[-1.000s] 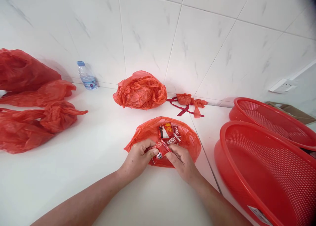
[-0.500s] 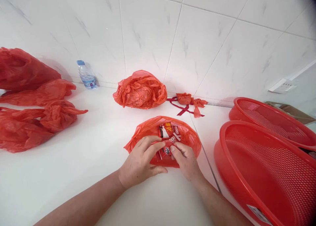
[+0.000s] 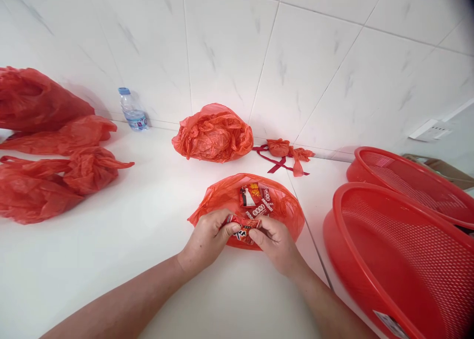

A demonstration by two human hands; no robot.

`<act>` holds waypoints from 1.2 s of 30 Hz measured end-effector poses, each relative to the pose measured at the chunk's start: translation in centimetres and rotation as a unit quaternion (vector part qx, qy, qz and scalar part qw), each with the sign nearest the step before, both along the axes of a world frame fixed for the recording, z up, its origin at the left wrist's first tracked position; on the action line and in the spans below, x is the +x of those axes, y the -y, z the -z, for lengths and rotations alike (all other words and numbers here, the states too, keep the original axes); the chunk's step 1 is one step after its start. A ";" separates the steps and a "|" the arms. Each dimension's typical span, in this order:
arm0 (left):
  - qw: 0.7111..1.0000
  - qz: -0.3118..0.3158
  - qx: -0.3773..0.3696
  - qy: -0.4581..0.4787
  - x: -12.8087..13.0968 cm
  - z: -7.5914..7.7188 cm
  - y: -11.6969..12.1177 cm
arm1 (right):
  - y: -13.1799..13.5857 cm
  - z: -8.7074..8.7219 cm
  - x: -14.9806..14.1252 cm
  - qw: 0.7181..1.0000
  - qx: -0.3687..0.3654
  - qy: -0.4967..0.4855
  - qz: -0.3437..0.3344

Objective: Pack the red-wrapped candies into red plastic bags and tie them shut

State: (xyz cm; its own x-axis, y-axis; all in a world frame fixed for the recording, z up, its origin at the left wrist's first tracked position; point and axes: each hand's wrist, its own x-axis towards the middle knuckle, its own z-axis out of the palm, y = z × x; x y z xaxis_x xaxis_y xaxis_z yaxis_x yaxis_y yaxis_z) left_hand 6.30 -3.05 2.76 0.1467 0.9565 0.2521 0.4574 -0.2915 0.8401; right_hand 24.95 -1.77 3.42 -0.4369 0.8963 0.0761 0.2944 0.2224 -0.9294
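My left hand (image 3: 207,240) and my right hand (image 3: 276,245) pinch a small red printed packet (image 3: 242,229) between their fingers and thumbs, one at each end. The packet is crumpled and its lower part shows white lettering. Just below it, an open red plastic bag (image 3: 283,211) lies on the white counter under my hands. Inside the bag are several red-and-white printed packets (image 3: 255,198), partly hidden by my hands and the packet.
A bunched red bag (image 3: 213,134) and a small red bundle with ribbon (image 3: 278,148) sit against the tiled wall. More red bags (image 3: 44,181) lie at left, near a water bottle (image 3: 132,110). Two red mesh baskets (image 3: 392,260) stand at right.
My fingers have closed from over the bag's contents onto the red packet, which now lies crosswise between both hands. The view has shifted slightly.
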 end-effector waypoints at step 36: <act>0.923 -0.104 0.268 -0.257 -4.0 -0.3 -2.2 | -1.2 1.0 1.0 0.977 0.062 -0.013 0.202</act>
